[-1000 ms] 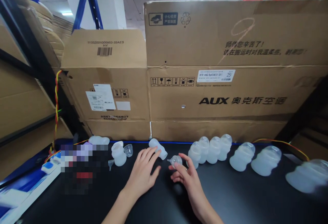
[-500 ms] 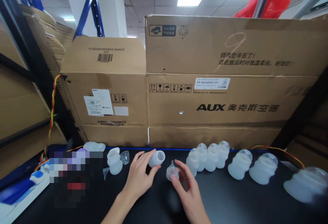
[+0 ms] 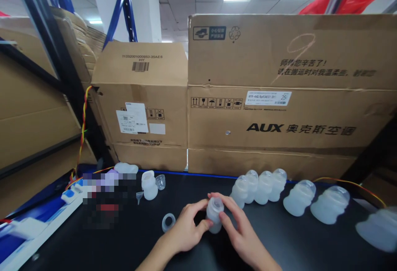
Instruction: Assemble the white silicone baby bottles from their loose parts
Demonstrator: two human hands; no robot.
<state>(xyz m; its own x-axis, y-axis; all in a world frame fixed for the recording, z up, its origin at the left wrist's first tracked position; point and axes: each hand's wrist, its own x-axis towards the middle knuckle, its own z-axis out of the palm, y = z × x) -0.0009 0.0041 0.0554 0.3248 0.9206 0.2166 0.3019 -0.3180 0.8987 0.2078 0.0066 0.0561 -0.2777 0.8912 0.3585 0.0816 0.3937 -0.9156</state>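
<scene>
Two hands share one bottle: the left hand [image 3: 191,226] has its fingers closed around the left side of a small frosted bottle [image 3: 214,219], and the right hand [image 3: 241,230] has its fingers closed on the right side. That bottle stands mouth up between them, over the middle of the black bench [image 3: 266,246]. One pale ring [image 3: 168,222] lies just beside the left wrist.

Farther left are three loose pieces close together: one uncapped bottle [image 3: 150,188], upright; one clear cap [image 3: 160,182] just to its right; and one small funnel-shaped piece [image 3: 139,197] to its left. Behind these, near the back edge, is a whitish item [image 3: 125,168], too indistinct to count for certain.

On the right stand seven more bottles [image 3: 299,200]: four bunched together, two spaced out beyond them, and one blurred and cut off by the right edge. Two cardboard panels [image 3: 217,159] stand along the back, and one white power strip [image 3: 46,226] runs down the left side
</scene>
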